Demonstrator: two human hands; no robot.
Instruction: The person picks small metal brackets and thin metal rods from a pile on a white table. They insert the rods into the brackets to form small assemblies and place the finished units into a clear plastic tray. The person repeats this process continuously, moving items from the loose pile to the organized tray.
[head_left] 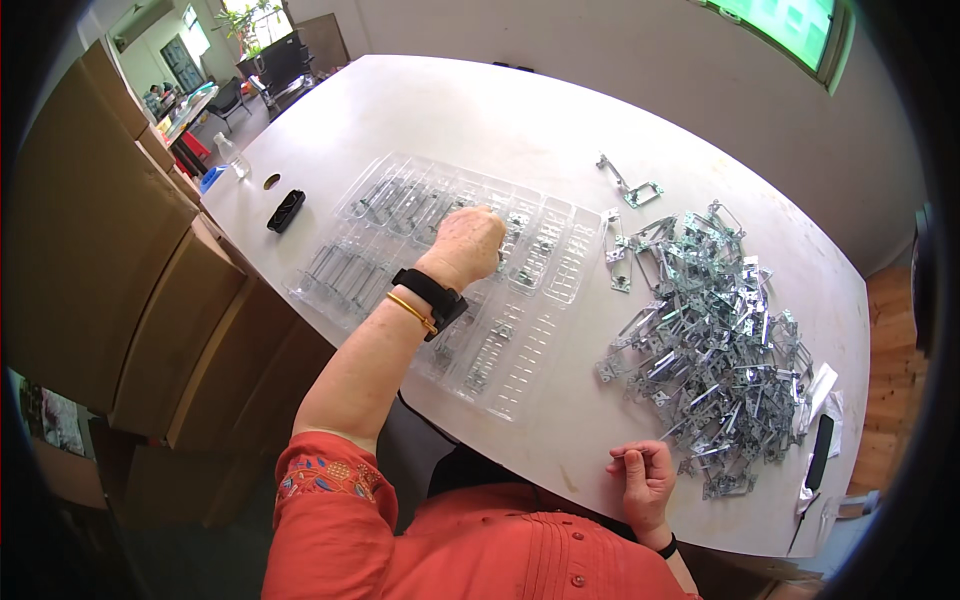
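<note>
My left hand [466, 243] reaches over the middle of a clear plastic tray [545, 330] with rows of narrow compartments. Its fingers are curled down among the slots, and whatever they grip is hidden beneath the hand. Metal brackets [400, 198] fill many compartments, mostly toward the tray's left side. On the table's near edge, my right hand [645, 482] is closed, thumb against fingers, beside a large heap of silvery metal brackets [715, 350]. Something thin may be in its pinch, too small to name. Two loose brackets [630, 190] [619, 262] lie between tray and heap.
At the right edge, a black-handled tool [820, 450] lies on white wrapping. A black oblong object [286, 211] and a clear bottle [232, 156] stand at the far left. Cardboard boxes [150, 330] are stacked against the table's left side. Another person [154, 100] sits far back.
</note>
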